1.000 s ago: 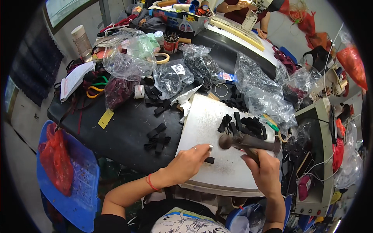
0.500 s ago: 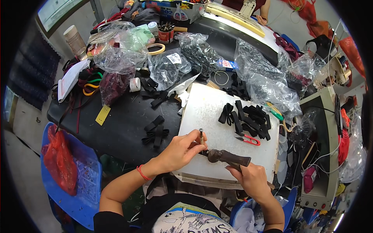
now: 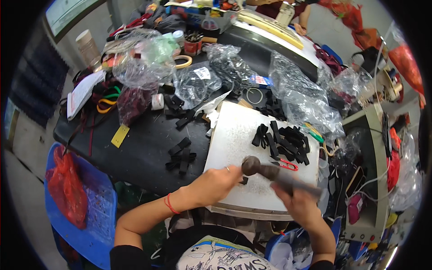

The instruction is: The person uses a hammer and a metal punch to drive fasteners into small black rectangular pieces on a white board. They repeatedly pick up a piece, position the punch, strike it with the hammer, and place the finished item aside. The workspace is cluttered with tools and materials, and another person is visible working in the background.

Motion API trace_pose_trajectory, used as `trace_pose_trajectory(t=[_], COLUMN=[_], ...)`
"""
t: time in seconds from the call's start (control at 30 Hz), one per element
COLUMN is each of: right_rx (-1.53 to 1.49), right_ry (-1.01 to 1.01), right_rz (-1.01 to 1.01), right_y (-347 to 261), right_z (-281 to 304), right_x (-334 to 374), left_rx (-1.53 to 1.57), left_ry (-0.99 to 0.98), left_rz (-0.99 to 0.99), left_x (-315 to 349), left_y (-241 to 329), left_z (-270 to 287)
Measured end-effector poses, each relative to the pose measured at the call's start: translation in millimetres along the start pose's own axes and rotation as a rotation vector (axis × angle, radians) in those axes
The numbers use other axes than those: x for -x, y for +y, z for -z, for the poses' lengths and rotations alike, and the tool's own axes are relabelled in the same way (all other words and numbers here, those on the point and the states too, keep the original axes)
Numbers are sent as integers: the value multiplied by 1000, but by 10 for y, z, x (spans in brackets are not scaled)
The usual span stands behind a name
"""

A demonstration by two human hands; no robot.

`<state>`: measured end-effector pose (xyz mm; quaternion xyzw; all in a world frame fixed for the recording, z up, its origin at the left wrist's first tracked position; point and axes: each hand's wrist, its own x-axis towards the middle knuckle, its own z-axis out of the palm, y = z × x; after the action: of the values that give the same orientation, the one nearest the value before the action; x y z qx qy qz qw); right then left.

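Observation:
My right hand [image 3: 300,206] is closed round the handle of a dark hammer [image 3: 265,170], blurred by motion. The hammer's head sits at the fingertips of my left hand [image 3: 217,183], over the white board [image 3: 231,139]. My left fingers are pinched together on a slim metal punch, which stood upright in them in the earlier frame and is now hidden. A short end of black strap [image 3: 244,181] shows on the board just below the hammer head. Folded black straps [image 3: 290,144] are heaped on the board's far right, with red thread snips [image 3: 287,165] beside them.
More black straps [image 3: 182,157] rest on the dark table left of the board. Clear plastic bags [image 3: 299,85] crowd the far side. A blue chair [image 3: 101,202] with a red bag stands at left; a metal cabinet [image 3: 375,180] stands at right. Another person's hand [image 3: 300,29] shows at the top.
The hammer head has risen and come over my left fingertips, while its handle and my right hand have swung rightward. My left hand has turned, and the punch is no longer visible.

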<state>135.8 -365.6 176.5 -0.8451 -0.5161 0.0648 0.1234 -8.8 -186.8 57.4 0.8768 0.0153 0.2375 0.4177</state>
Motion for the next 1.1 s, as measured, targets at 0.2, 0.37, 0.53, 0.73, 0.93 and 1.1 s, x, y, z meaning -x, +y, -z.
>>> trace_pose_trajectory(t=[0.2,0.37,0.53,0.73,0.93,1.1], right_rx=[-195,-570,-718,-821,-834,-621], right_ry=[265,175,140,92,101,116], right_rz=[7,-395,-454,-522,-520,-356], right_y=[520,737,740,801,773,700], right_z=[-261,-590,-690,-655,-650,-593], right_x=[175,458,429,395,374,332], left_rx=[493,-55,-158,37,-206,-123], left_ry=[148,275,201,204,94,26], left_rz=[489,149,289,534,406,361], left_x=[-341,-914,-1245,-913,-524,-478], left_y=[94,-150,-311,-74,-108,-84], left_z=[67,-216,-306,18,60,140])
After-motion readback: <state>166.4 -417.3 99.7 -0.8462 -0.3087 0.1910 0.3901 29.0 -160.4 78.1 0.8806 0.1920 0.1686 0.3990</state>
